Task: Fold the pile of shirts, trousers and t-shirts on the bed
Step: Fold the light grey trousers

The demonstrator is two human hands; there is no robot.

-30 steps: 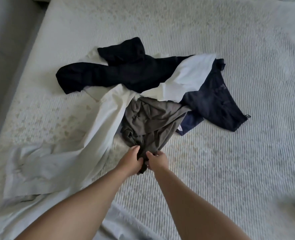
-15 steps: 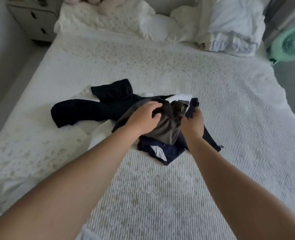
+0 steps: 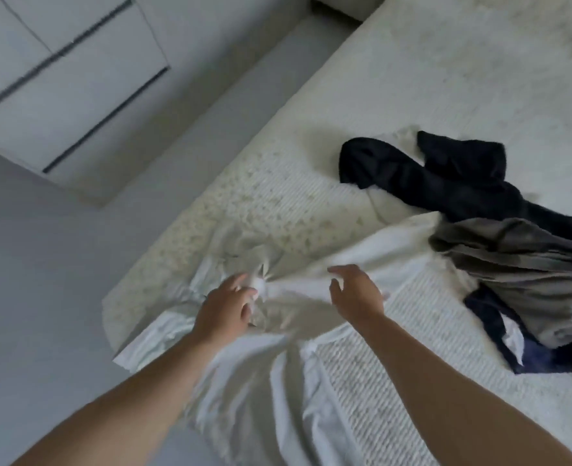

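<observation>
Head view: the left hand pinches a bunched fold of the white garment at lower centre, its fingers curled on the cloth. The right hand hovers just beside, fingers spread, holding nothing. Black garment and grey garment lie at right on the bed.

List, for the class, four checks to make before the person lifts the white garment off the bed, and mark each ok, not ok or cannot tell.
1. Left hand pinches the white garment: ok.
2. Right hand grips it too: not ok, fingers open above the cloth.
3. Garment free of the grey garment: cannot tell, edges meet.
4. Bare bed to spread it on: ok.
</observation>
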